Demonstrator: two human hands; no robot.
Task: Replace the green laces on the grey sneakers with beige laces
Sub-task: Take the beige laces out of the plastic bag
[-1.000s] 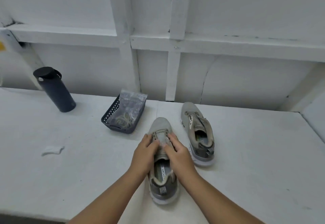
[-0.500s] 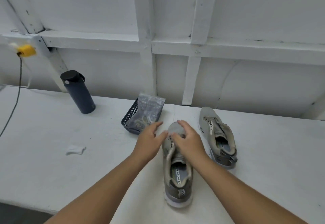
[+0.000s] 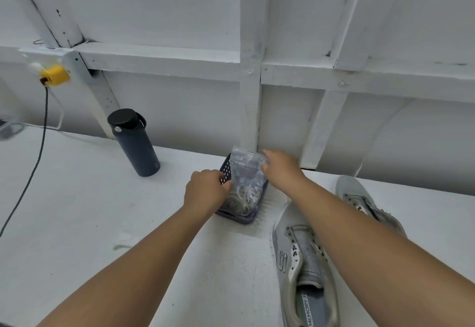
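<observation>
Left hand (image 3: 207, 190) curled at the near left wall of the dark perforated plastic basket (image 3: 240, 217) on the white counter (image 3: 77, 211), grip unclear. Right hand (image 3: 281, 170) pinching the clear plastic bag of beige laces (image 3: 245, 180) inside it. Lace-less grey mesh sneakers (image 3: 304, 270) just right.

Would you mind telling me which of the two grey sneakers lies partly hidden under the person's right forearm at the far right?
The farther sneaker, by the wall. The right forearm crosses over its heel end, whereas the nearer sneaker shows its full opening and printed insole.
</observation>
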